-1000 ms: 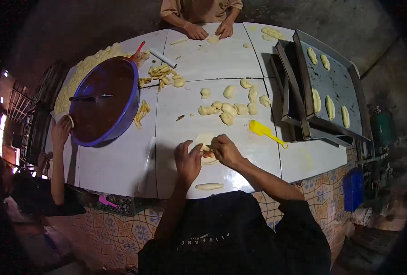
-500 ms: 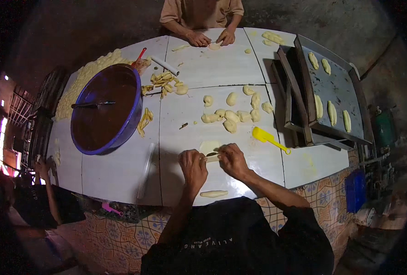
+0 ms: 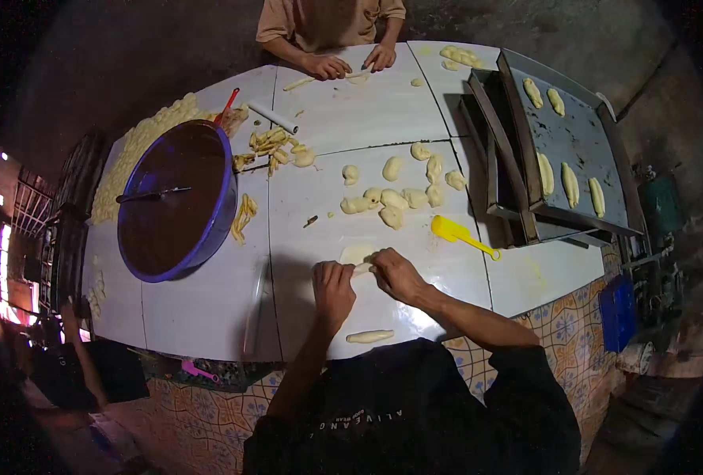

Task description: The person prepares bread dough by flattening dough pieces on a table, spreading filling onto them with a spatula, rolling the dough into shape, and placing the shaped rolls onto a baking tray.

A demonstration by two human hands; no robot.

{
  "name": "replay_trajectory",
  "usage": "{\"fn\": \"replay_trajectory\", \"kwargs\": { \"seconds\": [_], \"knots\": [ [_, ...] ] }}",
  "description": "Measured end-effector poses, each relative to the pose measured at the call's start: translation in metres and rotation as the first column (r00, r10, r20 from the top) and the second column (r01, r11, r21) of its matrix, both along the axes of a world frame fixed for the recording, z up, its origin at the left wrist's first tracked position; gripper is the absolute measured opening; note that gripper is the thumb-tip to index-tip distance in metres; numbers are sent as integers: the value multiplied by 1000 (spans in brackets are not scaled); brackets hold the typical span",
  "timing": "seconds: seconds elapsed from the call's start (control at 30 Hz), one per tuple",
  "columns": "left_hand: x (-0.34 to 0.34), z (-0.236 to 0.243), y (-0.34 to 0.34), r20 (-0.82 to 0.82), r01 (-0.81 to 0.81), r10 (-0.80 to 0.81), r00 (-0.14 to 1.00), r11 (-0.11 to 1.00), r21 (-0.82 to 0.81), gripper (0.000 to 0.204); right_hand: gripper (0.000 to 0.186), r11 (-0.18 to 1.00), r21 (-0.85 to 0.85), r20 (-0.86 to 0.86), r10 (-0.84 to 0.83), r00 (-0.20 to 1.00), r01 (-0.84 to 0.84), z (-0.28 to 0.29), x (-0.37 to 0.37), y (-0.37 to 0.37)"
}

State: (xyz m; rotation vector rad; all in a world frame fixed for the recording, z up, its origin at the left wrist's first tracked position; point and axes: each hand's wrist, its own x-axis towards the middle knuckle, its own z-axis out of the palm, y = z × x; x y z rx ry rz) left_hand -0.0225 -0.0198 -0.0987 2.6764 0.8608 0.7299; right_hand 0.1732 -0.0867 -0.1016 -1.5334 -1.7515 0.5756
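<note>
Lying on the smooth white table (image 3: 312,178), as the head view shows, the soft, pale dough (image 3: 358,253) is thin and flat at its far side and curled into a narrow tube at its near side. The left hand (image 3: 333,290) and right hand (image 3: 399,277) hold the tube's ends, fingers bent and drawn in; the dough spans the gap between them, and some fingertips are hidden. A tapered roll (image 3: 369,336) rests nearer the table's edge; rounded, lumpy pieces (image 3: 393,199) sit beyond the hands. White surface stretches between the left hand and the clear strip (image 3: 256,305); the yellow scoop (image 3: 452,230) and metal trays (image 3: 581,142) stand off to the right.
</note>
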Motion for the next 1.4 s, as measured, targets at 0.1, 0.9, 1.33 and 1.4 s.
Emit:
{"fn": "replay_trajectory", "kwargs": {
  "seconds": [0.1,0.9,1.33,1.4],
  "knots": [
    [-1,-6,-5,-15,-144,145,989,987,70,44,25,975,116,169,-205,964,188,-6,1,-4],
    [10,-4,43,292,102,129,948,743,-662,57,31,984,-136,-264,-150,953,117,25,6,15],
    [-64,40,-101,68,83,-57,996,880,-468,74,62,961,-217,-76,156,985,-170,48,-34,-109],
    [-65,32,-102,36,65,-54,998,884,-464,78,60,943,-178,-29,279,960,-280,33,-39,-102]
  ]
}}
